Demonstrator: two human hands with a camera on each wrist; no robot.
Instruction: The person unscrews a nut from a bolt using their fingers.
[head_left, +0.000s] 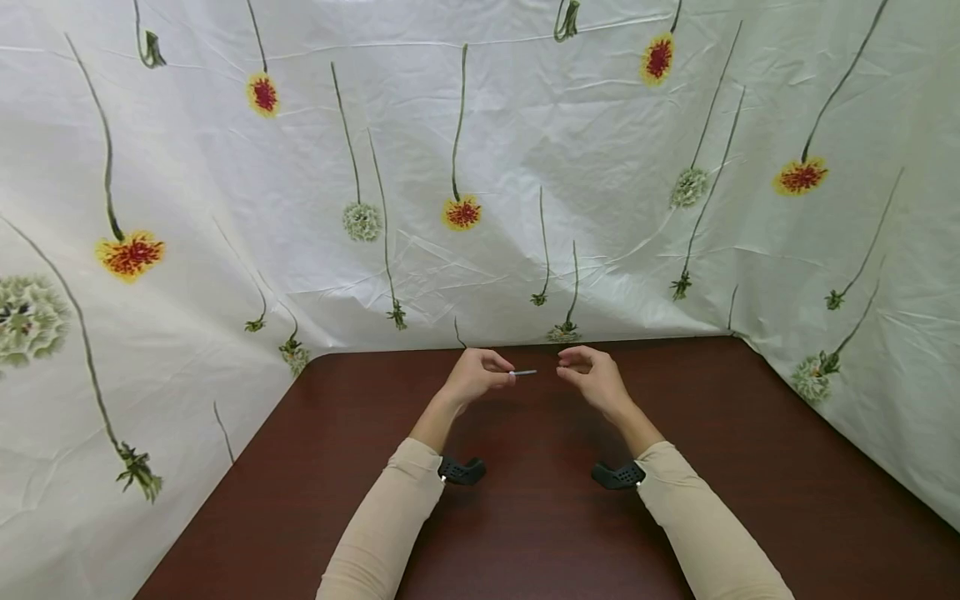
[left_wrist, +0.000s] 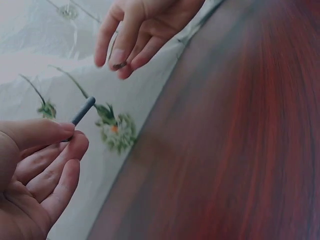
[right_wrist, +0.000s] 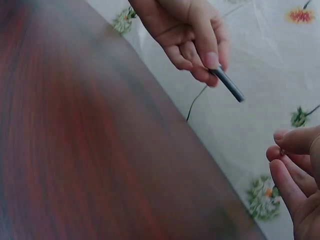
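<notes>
My left hand (head_left: 475, 377) pinches a short grey threaded rod (left_wrist: 83, 111) between thumb and fingertips. Its free end points toward my other hand, and the gripped end is hidden in the fingers. Across a small gap, my right hand (head_left: 595, 382) holds a tiny brownish piece (right_wrist: 282, 152) between thumb and fingertip; it looks like a small ring or nut, mostly covered by the fingers. Both hands are raised over the far part of the table, with the rod and the tiny piece apart.
Below the hands lies a dark reddish-brown wooden table (head_left: 540, 517). A white cloth with printed flowers (head_left: 420, 267) hangs behind its far edge and along both sides. Dark bands (head_left: 462, 472) sit at both wrists.
</notes>
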